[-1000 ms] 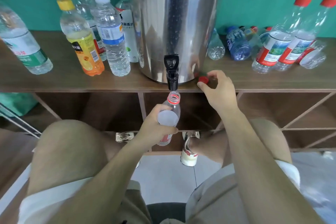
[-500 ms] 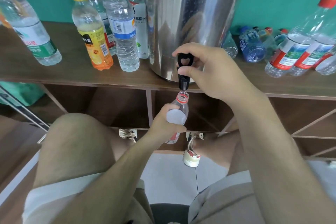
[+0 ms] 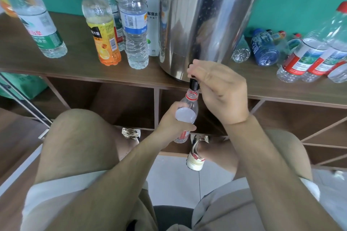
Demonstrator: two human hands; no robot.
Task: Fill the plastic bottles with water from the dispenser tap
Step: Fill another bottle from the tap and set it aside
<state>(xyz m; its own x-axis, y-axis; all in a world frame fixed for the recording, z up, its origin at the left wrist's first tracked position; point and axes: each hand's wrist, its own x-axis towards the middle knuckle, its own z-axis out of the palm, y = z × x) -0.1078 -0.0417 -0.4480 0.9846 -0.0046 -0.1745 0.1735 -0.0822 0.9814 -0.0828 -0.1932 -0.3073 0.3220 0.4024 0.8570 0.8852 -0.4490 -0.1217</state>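
Left hand (image 3: 172, 121), grip clamped around an uncapped plastic bottle (image 3: 190, 106), holds it at six o'clock beneath the dispenser tap (image 3: 193, 84). The right hand (image 3: 220, 90) appears to pinch the tap's largely hidden top. If the narrow mouth drifts, water would likely splash the floor (image 3: 169, 174).

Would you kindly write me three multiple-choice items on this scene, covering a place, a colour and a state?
1. The held bottle has its mouth: A under the tap; B beside it; C above it.
2. The orange-label bottle has a cap that is: A blue; B yellow; C black.
3. The held bottle is: A capped; B crushed; C uncapped.

Key: 1A, the left hand holds it directly beneath the spout; 2B, its cap shows yellow; 3C, its red-ringed neck is open.
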